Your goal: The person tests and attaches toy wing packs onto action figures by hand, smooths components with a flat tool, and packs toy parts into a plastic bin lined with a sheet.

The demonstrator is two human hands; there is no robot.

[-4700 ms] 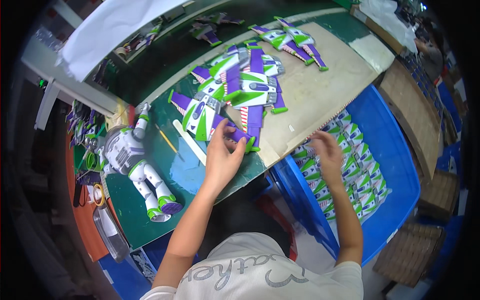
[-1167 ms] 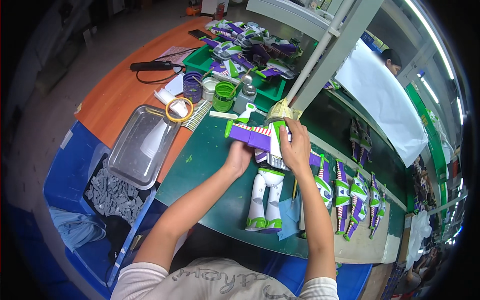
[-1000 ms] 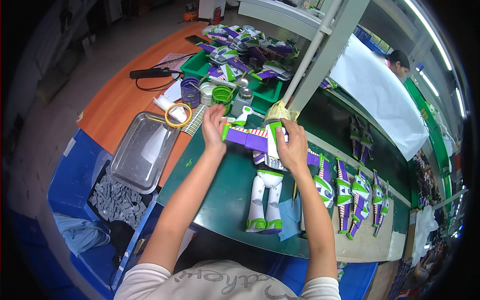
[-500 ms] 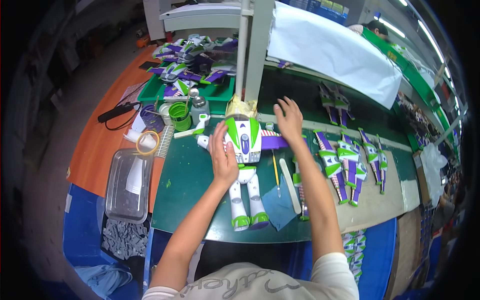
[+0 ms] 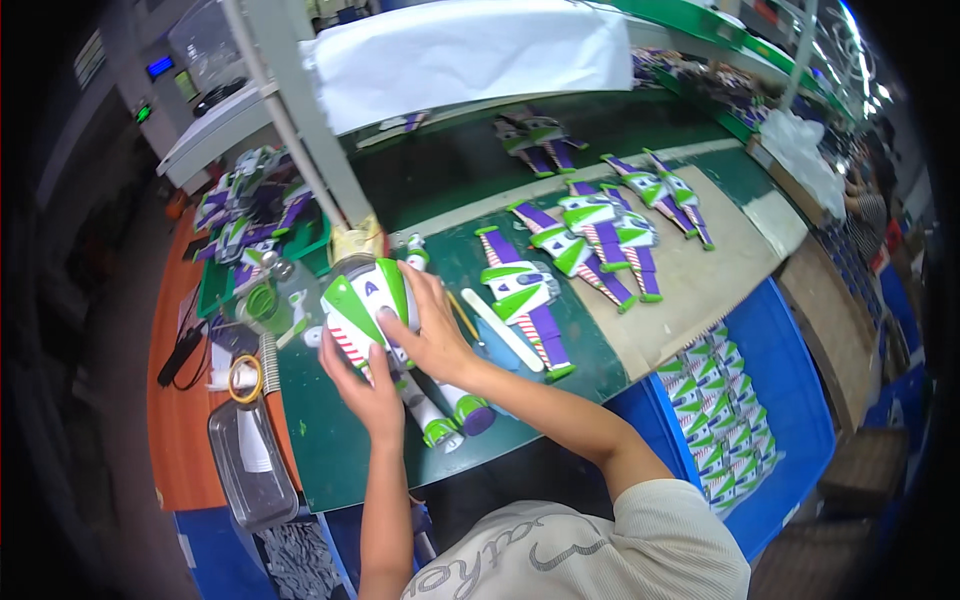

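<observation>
A white toy figure lies on the green work surface (image 5: 310, 455), its legs (image 5: 425, 407) pointing toward me. On its upper body sits a winged pack (image 5: 368, 287) in white, green and purple. My left hand (image 5: 368, 395) grips the pack's near left side, beside a red-striped wing part. Wrapped over the right side is my right hand (image 5: 437, 338), its thumb pressed on the middle of the pack. Both hands partly cover the pack and the figure's torso. A pale flat stick (image 5: 503, 332), a thin yellow-handled tool (image 5: 464, 314) and blue cloth (image 5: 498, 350) lie right of the legs.
More winged packs (image 5: 520, 288) lie to the right, several on a beige board (image 5: 660, 315). A blue bin (image 5: 808, 465) at lower right holds rows of packs. Leftward stand a green tray (image 5: 212, 290) of packs, a green cup (image 5: 262, 302), tape (image 5: 245, 378) and a clear tray (image 5: 225, 440).
The view has swung to the right. My right hand has come from beyond the spread purple wing onto the pack, and both hands now clasp it. That wing no longer sticks out to the right.
</observation>
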